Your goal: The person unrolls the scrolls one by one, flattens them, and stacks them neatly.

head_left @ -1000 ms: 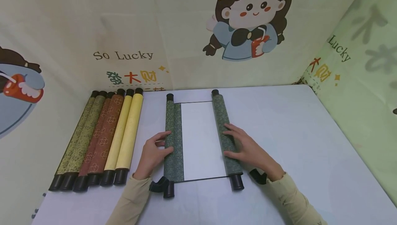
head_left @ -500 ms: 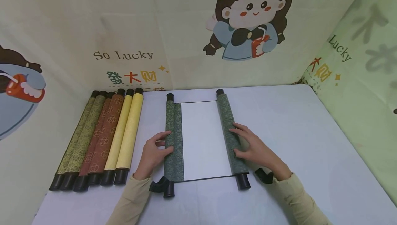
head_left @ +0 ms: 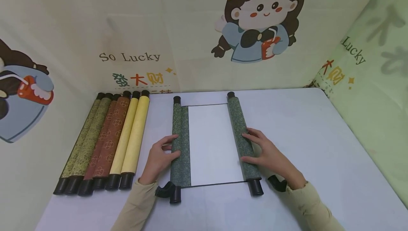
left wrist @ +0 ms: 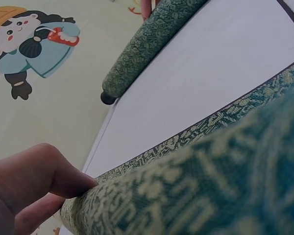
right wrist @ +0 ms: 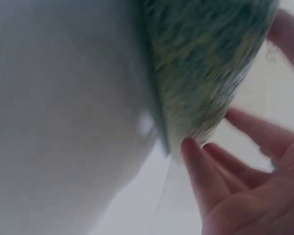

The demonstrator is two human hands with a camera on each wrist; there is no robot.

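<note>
A green patterned hanging scroll (head_left: 213,146) lies partly unrolled on the table, a blank white sheet showing between its two ends. My left hand (head_left: 159,158) holds the thin left rod (head_left: 177,121), thumb and fingers on it; the left wrist view shows the thumb and fingers at the green cloth (left wrist: 161,196). On the other side, my right hand (head_left: 271,156) grips the thicker rolled end (head_left: 237,121), which slants slightly, with thumb and fingers spread along it. In the right wrist view the fingertips sit against the underside of the green roll (right wrist: 201,63). Black knobs cap the rod ends.
Several rolled scrolls lie side by side at the left: olive (head_left: 89,142), brown-red (head_left: 111,135) and yellow (head_left: 136,135), all with black ends. The white table (head_left: 318,135) meets a printed cloth backdrop (head_left: 191,47) at its back edge.
My right hand has moved right with the rolled end, and the white stretch between the two ends has widened. The left hand keeps its hold on the left rod.
</note>
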